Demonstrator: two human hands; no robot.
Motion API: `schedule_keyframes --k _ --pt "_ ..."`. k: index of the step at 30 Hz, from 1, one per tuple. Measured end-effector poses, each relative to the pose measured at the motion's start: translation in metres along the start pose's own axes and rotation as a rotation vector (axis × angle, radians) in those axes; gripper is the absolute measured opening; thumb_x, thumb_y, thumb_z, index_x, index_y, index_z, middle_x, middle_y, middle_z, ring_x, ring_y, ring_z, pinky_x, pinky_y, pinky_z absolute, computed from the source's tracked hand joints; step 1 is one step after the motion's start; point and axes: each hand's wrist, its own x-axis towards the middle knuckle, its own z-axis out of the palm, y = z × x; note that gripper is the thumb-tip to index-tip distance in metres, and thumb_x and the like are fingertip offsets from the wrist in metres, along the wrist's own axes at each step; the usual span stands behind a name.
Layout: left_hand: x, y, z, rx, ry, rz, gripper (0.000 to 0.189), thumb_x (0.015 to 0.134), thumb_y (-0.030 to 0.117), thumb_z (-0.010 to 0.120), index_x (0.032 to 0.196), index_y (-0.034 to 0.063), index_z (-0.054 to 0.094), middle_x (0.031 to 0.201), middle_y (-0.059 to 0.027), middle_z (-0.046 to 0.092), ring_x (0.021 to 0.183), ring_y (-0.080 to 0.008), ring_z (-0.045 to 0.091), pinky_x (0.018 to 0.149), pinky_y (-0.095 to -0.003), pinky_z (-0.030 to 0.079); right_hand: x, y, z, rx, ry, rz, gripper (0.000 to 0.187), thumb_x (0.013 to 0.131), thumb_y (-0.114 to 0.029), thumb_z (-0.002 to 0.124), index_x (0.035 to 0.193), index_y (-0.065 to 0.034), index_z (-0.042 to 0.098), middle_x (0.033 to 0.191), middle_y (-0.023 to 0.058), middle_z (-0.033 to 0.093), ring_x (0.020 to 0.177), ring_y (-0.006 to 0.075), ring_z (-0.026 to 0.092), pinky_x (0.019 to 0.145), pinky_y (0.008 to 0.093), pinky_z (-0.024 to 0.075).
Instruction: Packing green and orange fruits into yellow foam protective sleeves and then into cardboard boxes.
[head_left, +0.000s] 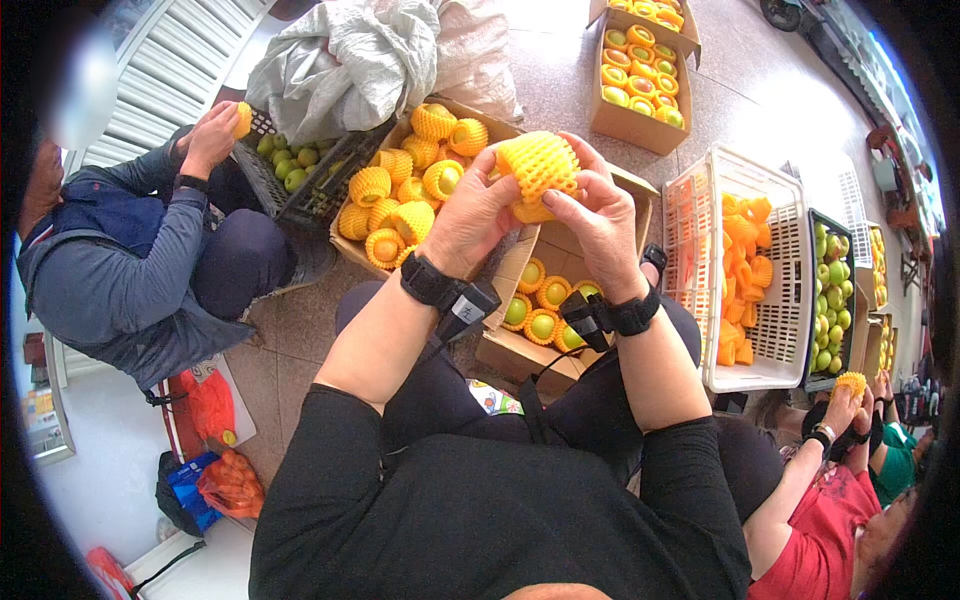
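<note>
Both my hands hold up one yellow foam net sleeve (538, 169) above the boxes; whether a fruit is inside it is hidden. My left hand (480, 206) grips its left side, and my right hand (600, 214) has its thumb and fingers on the right side. Below them, between my knees, an open cardboard box (499, 346) holds several green fruits in foam sleeves (541, 325), partly covered by my wrists. Left of it, another cardboard box (349, 244) is heaped with yellow-sleeved fruits (412, 221).
A white plastic crate (784, 300) of orange foam sleeves (742, 262) stands right, beside a black crate of green fruits (831, 300). A filled box (637, 131) lies ahead. Woven sacks (345, 64) rest on the left crate. Co-workers sit at left (135, 262) and right (814, 517).
</note>
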Motion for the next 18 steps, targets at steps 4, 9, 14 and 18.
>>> schedule_keyframes --k 4,9,14,18 --pt "0.0005 0.0052 -0.0006 0.072 0.06 0.131 0.048 0.08 0.01 0.062 0.122 0.0086 0.04 0.115 -0.0068 0.051 0.103 -0.0167 0.053 0.086 -0.0303 0.046 0.0003 -0.0015 -0.003 -0.095 -0.023 0.004 0.017 0.07 -0.004 0.069 0.087 -0.0011 0.064 0.127 0.0112 0.042 0.117 0.0186 0.039 0.097 0.0312 0.0308" --pt "-0.0009 0.0091 0.001 0.182 0.084 0.128 0.05 0.076 0.004 0.064 0.12 0.0067 0.041 0.113 -0.0063 0.051 0.101 -0.0148 0.052 0.086 -0.0285 0.045 0.0021 -0.0043 -0.003 0.05 0.02 0.043 0.019 0.071 -0.006 0.069 0.089 -0.0026 0.065 0.128 0.0111 0.04 0.116 0.0195 0.04 0.097 0.0322 0.0313" --pt "-0.0022 0.0053 -0.0006 0.346 -0.04 0.046 0.053 0.073 -0.001 0.064 0.12 0.0053 0.04 0.113 -0.0069 0.05 0.102 -0.0149 0.051 0.088 -0.0277 0.043 0.0035 -0.007 -0.0019 0.046 0.008 0.071 0.018 0.075 -0.006 0.064 0.093 -0.0026 0.064 0.128 0.0099 0.041 0.114 0.0181 0.042 0.096 0.0317 0.033" --pt "-0.0023 0.0042 0.0021 0.348 0.051 0.062 0.051 0.073 -0.001 0.064 0.118 0.0023 0.042 0.114 -0.0077 0.05 0.103 -0.0155 0.051 0.089 -0.028 0.042 0.004 -0.0069 -0.0019 0.06 -0.007 0.102 0.018 0.078 -0.004 0.059 0.096 -0.0016 0.063 0.126 0.0088 0.044 0.111 0.0157 0.045 0.096 0.0306 0.0338"
